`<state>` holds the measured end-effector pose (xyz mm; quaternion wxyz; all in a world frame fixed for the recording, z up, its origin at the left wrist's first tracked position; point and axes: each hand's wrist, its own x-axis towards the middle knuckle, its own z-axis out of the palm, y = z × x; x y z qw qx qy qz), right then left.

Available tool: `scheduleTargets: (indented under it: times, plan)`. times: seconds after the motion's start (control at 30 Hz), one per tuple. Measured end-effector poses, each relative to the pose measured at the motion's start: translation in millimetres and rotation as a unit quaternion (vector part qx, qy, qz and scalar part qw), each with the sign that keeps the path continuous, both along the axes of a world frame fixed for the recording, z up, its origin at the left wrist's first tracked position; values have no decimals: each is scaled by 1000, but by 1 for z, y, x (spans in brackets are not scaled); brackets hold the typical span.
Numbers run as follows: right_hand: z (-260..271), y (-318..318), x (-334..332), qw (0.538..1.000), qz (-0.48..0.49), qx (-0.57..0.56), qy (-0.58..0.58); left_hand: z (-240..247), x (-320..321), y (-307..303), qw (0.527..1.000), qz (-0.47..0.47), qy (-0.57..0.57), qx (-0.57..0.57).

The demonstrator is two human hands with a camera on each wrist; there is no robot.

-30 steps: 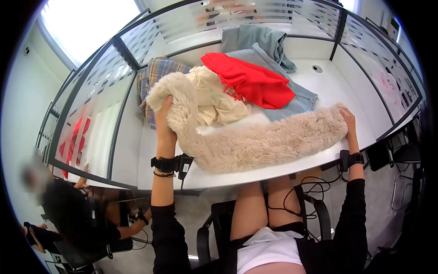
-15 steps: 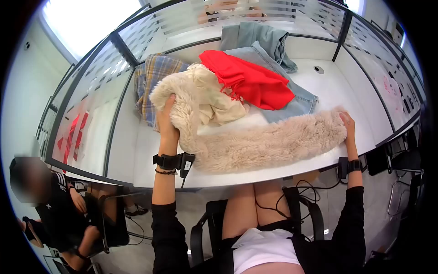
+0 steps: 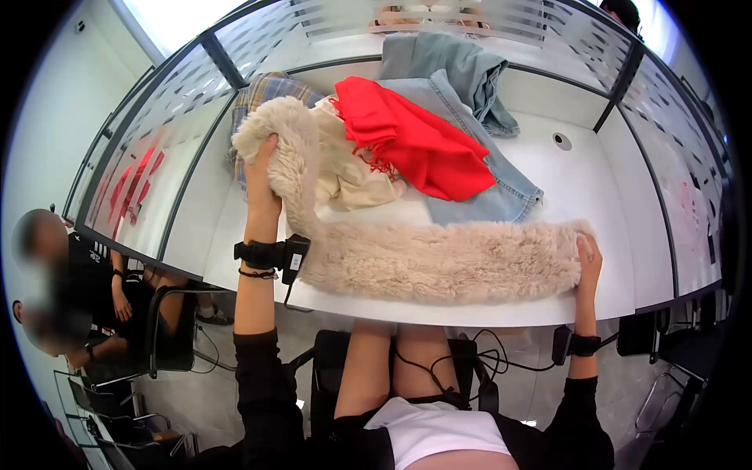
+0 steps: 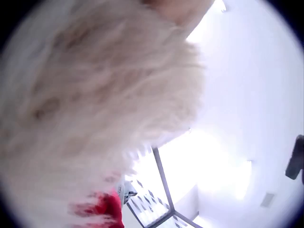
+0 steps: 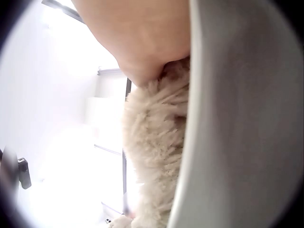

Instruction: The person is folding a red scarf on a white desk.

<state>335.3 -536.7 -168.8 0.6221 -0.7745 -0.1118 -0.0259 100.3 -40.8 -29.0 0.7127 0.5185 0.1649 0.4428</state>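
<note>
A long, beige faux-fur scarf [image 3: 439, 262] stretches along the front of the white desk, its left part bent up and away from the edge. My left hand [image 3: 262, 184] grips that raised left end, thumb on the near side and the other fingers hidden in the pile. At the far right end, my right hand [image 3: 589, 262] holds the scarf close to the desk's front edge. Fur [image 4: 104, 90] fills much of the left wrist view. In the right wrist view, the fur [image 5: 156, 128] hangs below the hand beside the desk edge [image 5: 192, 118].
Behind the scarf lie a red fringed cloth [image 3: 415, 145], a cream garment [image 3: 352, 168], blue jeans [image 3: 470, 176] and a plaid cloth [image 3: 278, 88]. Low partitions [image 3: 176, 196] enclose the desk [image 3: 576, 184]. Cables [image 3: 489, 356] hang beneath it. People sit at the left.
My right hand has drawn its end of the scarf nearer the front edge, so the long part lies straighter. The left hand keeps its grip. The head view has shifted.
</note>
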Motion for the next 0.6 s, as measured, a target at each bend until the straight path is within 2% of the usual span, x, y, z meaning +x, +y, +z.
scheduleTargets:
  times: [0.13,0.27,0.53,0.6]
  plan:
    - [12,2,-14,1000,10,14,11,3,16,4,999,3,28,-22]
    - [15,3,-14,999,12,-26,-34,3,27,4,1000,3,27,-15]
    - [15,3,-18,1000,11,-12,0,-5,14,4,999,-22,38,-25]
    - [21,3,-18,999,13,-31,-24,-4,12,4,999,-20,38,-20]
